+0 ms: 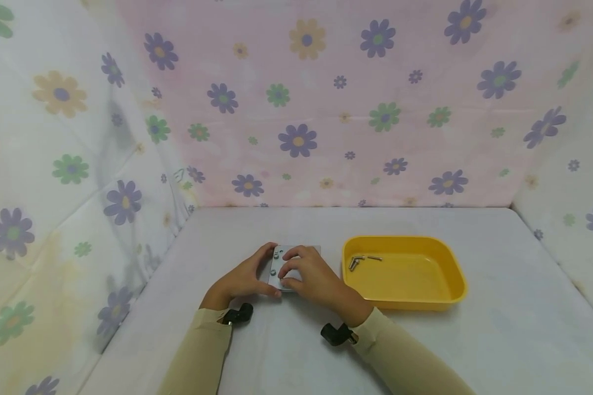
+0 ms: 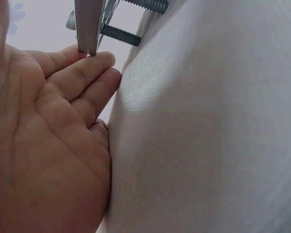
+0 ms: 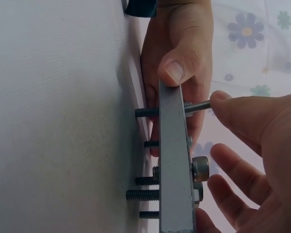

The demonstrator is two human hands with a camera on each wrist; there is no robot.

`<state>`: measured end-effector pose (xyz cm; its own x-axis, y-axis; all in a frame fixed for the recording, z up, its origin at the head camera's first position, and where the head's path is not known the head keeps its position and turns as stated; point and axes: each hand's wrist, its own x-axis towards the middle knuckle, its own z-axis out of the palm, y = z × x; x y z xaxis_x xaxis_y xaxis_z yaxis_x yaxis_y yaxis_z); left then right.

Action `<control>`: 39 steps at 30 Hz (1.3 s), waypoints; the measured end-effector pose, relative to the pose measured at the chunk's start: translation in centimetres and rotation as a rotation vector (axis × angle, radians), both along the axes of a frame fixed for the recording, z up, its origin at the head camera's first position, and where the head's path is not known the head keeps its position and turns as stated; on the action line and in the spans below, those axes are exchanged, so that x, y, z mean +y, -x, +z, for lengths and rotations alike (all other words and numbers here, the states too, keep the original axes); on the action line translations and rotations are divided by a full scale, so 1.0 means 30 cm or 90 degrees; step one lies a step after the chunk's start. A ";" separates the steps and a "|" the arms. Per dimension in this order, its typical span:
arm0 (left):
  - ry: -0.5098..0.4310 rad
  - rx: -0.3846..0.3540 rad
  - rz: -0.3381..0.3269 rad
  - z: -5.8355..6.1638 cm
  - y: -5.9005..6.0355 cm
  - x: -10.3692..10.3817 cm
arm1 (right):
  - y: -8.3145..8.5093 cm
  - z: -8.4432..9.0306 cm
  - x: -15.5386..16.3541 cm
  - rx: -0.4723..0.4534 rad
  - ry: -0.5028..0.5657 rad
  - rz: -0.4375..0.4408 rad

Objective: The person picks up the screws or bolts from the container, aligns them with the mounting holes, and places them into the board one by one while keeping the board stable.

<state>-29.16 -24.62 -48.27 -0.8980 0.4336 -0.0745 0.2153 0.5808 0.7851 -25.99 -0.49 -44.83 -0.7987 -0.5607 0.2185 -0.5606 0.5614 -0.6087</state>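
Observation:
My left hand (image 1: 242,280) grips a grey metal plate (image 3: 174,160) at its left end, thumb on the near edge and fingers at the far side. Several bolts pass through the plate, their threaded ends (image 3: 143,195) sticking out below, close over the table. On top, a socket-head bolt (image 3: 200,169) stands slightly proud. My right hand (image 1: 321,280) is over the plate, thumb and forefinger pinching a thin threaded screw (image 3: 200,106) at its upper end. The screw's head is hidden by the fingertips. In the left wrist view, the left fingers (image 2: 82,80) touch the plate's edge.
A yellow tray (image 1: 400,305) stands right of the plate, close to my right forearm. Several loose screws (image 1: 354,264) lie at its left end. A white cloth covers the table (image 1: 277,351), and flowered fabric (image 1: 326,137) walls in the back and sides.

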 end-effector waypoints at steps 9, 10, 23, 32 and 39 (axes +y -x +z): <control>0.012 -0.002 0.003 0.004 0.001 0.003 | 0.001 -0.009 -0.001 0.031 -0.012 -0.007; 0.015 -0.002 0.003 0.004 0.001 0.003 | 0.000 -0.010 -0.001 0.031 -0.012 -0.006; 0.015 -0.010 0.004 0.006 0.001 -0.002 | 0.001 -0.012 -0.005 0.004 0.007 -0.008; -0.007 -0.018 -0.001 0.002 0.003 0.006 | 0.003 -0.031 -0.004 -0.032 0.001 -0.058; 0.005 -0.015 0.009 -0.001 -0.005 -0.005 | 0.001 -0.038 -0.013 -0.036 -0.009 -0.062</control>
